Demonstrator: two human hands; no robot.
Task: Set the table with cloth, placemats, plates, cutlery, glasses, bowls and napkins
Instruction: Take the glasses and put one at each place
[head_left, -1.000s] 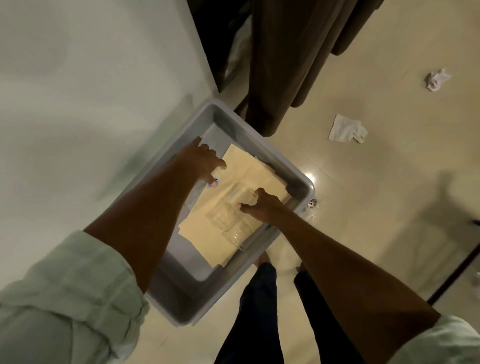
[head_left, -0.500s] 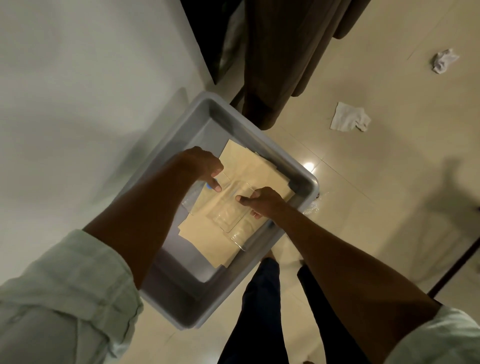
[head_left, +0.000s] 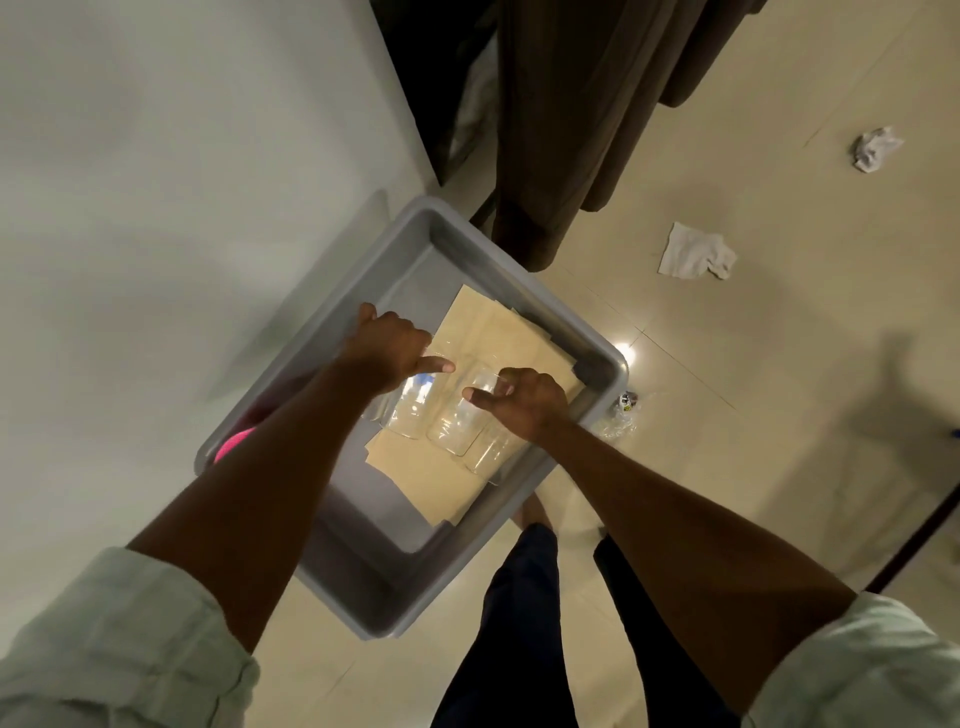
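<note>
Head view, frame centre: clear drinking glasses (head_left: 452, 421) lie on their sides on tan rectangular placemats (head_left: 488, 338) inside a grey plastic tub (head_left: 597, 358), long axes running lower left to upper right. Left hand (head_left: 387, 345) and right hand (head_left: 524, 400) each curl fingers round one. Likely fragile, slippery; grasp mid-body.

Pale green shirt, sleeves (head_left: 119, 639) rolled up above the elbows, cuffs folded over; forearms bare. Dark navy trousers (head_left: 519, 623). One bare foot (head_left: 532, 512) visible
</note>
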